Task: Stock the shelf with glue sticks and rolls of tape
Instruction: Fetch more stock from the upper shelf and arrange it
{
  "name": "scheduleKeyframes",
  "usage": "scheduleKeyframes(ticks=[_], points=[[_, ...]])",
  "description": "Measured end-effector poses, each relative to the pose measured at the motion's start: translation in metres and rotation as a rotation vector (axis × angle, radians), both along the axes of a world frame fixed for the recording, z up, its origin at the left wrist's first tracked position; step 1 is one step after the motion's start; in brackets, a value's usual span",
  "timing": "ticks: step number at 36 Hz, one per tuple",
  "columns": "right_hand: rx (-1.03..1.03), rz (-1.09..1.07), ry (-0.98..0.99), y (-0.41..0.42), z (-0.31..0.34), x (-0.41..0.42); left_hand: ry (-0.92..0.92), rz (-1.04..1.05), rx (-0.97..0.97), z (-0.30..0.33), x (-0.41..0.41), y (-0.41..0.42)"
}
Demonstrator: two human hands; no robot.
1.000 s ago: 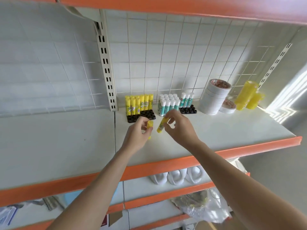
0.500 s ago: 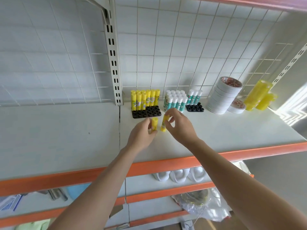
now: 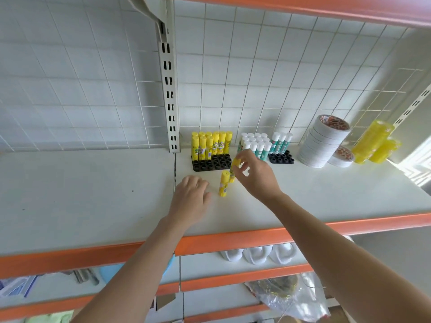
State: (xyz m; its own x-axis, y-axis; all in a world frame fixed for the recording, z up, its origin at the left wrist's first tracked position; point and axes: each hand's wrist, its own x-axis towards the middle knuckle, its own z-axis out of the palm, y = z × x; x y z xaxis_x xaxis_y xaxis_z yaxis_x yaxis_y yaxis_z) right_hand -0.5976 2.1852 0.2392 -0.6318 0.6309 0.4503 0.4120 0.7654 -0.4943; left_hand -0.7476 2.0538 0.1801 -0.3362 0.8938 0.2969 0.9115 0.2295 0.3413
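Yellow glue sticks (image 3: 211, 145) fill a black holder (image 3: 211, 162) on the white shelf (image 3: 93, 194) with its orange edge (image 3: 233, 241).

White jugs (image 3: 256, 254) and a plastic bag (image 3: 291, 297) sit on lower shelves, below a blue bowl (image 3: 109, 271).

The right hand (image 3: 253, 177) pinches a glue stick (image 3: 234, 170) upright on the shelf (image 3: 326, 194). Just left of the grip stands a second stick (image 3: 224, 184), the left hand (image 3: 190, 199) beyond it. Behind the grip a tray (image 3: 211, 162) holds sticks; tape rolls (image 3: 323, 141) lie far right.
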Motion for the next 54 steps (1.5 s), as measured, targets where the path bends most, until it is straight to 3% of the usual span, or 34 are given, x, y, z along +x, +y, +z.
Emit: scheduleKeyframes(ticks=[26,33,41,48,54], points=[[-0.135,-0.037,0.027,0.043,-0.003,-0.075,0.168,0.04,-0.016,-0.011,0.0,0.006],[-0.062,-0.042,-0.002,0.048,-0.005,-0.082,0.188,0.039,0.035,-0.014,0.0,0.007],[0.13,-0.075,-0.243,0.05,0.008,-0.085,0.189,0.041,0.047,-0.015,0.0,0.007],[0.129,-0.077,-0.4,0.049,0.02,-0.083,0.211,0.036,0.062,-0.016,-0.001,0.007],[-0.032,-0.054,-0.474,0.038,0.034,-0.078,0.206,0.033,0.065,-0.015,0.0,0.006]])
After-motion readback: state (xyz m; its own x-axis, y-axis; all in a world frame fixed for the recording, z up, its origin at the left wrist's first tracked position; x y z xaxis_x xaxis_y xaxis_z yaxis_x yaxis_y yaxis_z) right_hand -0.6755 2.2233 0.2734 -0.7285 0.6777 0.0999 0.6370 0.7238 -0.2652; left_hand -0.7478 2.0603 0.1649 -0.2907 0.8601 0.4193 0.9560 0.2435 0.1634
